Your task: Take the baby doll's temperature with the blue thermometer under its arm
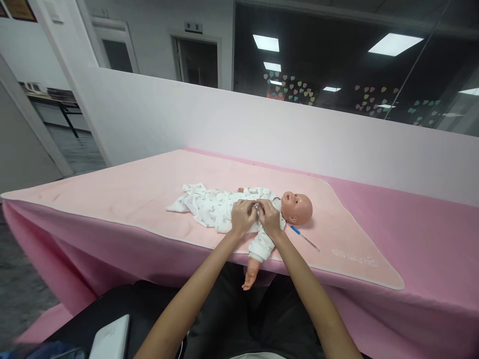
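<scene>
Doll: baby doll [297,206] lay on its back on the pink blanket [142,194], head to the person's right, one bare arm hanging over the table's near edge.
Garment: white printed sleepsuit [209,207] covered the doll's body and legs.
Left hand: left hand [242,216] sat on the doll's chest, fingers pinched shut on the sleepsuit's front.
Right hand: right hand [270,217] touched the left, fingers likewise pinched on the fabric near the collar.
Pen: blue pen [304,237] lay just beside the doll's head, on the blanket.
Table: pink tablecloth [430,239] showed under the blanket.
Lap: white flat object [111,338] rested near the left forearm.
</scene>
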### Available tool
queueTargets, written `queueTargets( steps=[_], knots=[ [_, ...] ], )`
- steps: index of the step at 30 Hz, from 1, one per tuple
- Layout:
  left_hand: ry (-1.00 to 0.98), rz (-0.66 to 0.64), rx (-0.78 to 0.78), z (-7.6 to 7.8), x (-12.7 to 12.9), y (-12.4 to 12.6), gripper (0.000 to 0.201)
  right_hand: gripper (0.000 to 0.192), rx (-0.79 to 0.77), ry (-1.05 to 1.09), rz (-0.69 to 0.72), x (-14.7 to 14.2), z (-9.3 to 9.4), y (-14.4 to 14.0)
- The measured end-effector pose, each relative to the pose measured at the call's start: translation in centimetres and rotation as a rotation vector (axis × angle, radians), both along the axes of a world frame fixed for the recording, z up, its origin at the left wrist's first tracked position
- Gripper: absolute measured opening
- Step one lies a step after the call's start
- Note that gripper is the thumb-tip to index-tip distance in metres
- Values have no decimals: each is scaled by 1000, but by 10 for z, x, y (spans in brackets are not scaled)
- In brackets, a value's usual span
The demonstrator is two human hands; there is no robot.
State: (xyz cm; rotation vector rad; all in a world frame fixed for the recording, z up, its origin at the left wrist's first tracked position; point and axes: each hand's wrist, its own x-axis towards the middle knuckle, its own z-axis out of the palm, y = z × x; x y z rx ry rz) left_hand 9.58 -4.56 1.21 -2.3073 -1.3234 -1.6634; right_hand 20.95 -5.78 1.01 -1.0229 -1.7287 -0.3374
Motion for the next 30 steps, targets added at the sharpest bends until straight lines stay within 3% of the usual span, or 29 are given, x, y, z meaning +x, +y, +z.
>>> queueTargets(
  steps=[15,26,30],
  knots=[
    [-25,-29,-87,-1,-1,-1,23,21,-134,70,-72,1,-4,3],
    [-313,-318,-236,-2,-8,7,19,23,-98,87,-13,3,-8,5],
    [-351,-353,-266,-1,-11,8,18,22,-102,114,22,4,-9,4]
  ],
)
